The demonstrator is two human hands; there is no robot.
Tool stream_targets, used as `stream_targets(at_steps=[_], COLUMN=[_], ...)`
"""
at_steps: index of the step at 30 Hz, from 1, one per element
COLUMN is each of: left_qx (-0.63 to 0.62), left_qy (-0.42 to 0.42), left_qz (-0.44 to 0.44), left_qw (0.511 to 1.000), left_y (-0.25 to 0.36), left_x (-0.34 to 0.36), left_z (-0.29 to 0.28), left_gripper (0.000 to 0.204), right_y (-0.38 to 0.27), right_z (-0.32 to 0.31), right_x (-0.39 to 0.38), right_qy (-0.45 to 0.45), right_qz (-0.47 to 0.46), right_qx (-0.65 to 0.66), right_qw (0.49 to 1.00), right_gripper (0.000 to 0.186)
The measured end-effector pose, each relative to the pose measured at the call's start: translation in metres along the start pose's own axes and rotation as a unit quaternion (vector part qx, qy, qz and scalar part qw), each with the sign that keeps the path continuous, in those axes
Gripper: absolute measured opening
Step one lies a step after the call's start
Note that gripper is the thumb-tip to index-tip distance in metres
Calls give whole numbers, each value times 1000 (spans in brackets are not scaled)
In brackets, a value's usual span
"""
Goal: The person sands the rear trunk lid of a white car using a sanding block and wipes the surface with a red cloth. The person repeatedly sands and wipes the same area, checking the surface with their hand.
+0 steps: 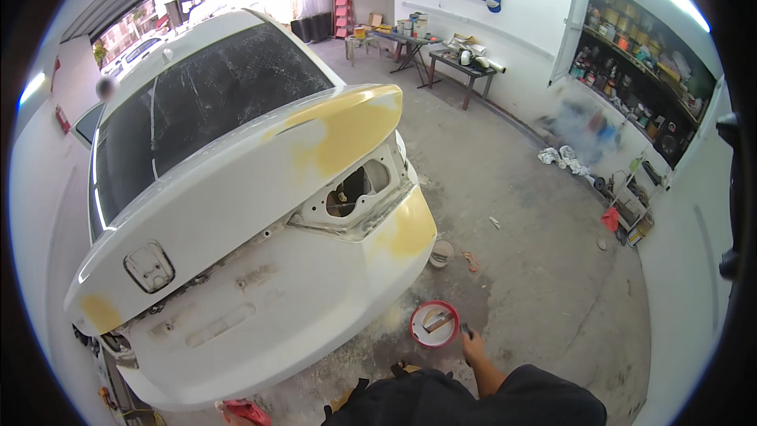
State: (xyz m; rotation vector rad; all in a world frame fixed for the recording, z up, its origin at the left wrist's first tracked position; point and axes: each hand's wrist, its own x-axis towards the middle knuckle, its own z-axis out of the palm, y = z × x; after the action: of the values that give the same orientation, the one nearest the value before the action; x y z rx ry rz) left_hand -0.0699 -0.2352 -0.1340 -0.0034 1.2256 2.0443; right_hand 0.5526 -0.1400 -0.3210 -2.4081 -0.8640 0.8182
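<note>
My right hand point(474, 347) grasps a dark object point(466, 330) beside the bucket point(412, 329); presumably light, stiff: hold its near end. My left hand point(234, 420) is at the red cloth point(249, 411); I cannot tell its grip.

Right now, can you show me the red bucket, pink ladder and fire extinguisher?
Red bucket point(412, 330): head view, on its rim.
Pink ladder point(341, 10): head view, on a middle step.
Fire extinguisher point(62, 119): head view, on its body.

Open floor point(544, 292) right of bucket point(435, 303)
</note>
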Motion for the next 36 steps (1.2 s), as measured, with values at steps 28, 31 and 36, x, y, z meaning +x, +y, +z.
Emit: stream_targets(at_steps=[28,31,36], left_qx=[389,372,299], left_qy=[91,107,-18], left_qz=[271,447,532], left_qw=[876,807,792], left_y=[57,50,43], left_x=[-49,-69,-96], left_z=[38,94,190], left_gripper=[30,30,22], right_y=[-36,-7,49], right_z=[42,41,40], right_x=[-18,-11,2], right_qy=[-86,-93,-130], right_qz=[-71,-76,-47], right_qx=[-80,-61,-12], right_qw=[991,991,990], right_gripper=[59,60,62])
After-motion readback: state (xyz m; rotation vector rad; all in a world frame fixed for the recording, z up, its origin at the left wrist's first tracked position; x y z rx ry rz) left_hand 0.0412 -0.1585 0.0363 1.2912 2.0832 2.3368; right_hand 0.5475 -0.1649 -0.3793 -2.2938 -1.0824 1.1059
